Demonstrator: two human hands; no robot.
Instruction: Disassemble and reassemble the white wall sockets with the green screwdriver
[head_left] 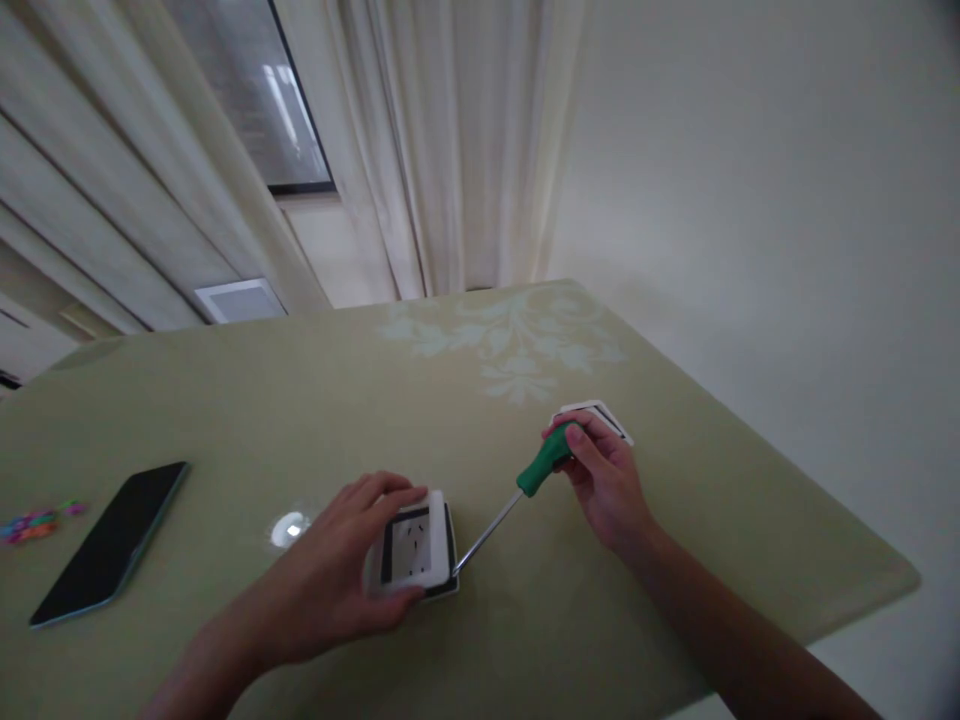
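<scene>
A white wall socket (411, 547) with a dark inner border lies face up near the table's front middle. My left hand (352, 560) grips it from the left, fingers over its far edge and thumb along its near edge. In my right hand (600, 475) is a screwdriver (546, 460) with a green handle, held in closed fingers. Its metal shaft slants down to the left, and the tip meets the socket's right edge near the front corner. Behind my right hand lies a white frame (611, 420) with a dark inner line, partly hidden by the fingers.
A dark tablet or phone (112, 540) lies on the table (300, 390) at the left, beside a small pile of colourful bits (37, 525). Curtains (450, 140) and a window stand behind the table. A white wall (750, 200) runs along the right.
</scene>
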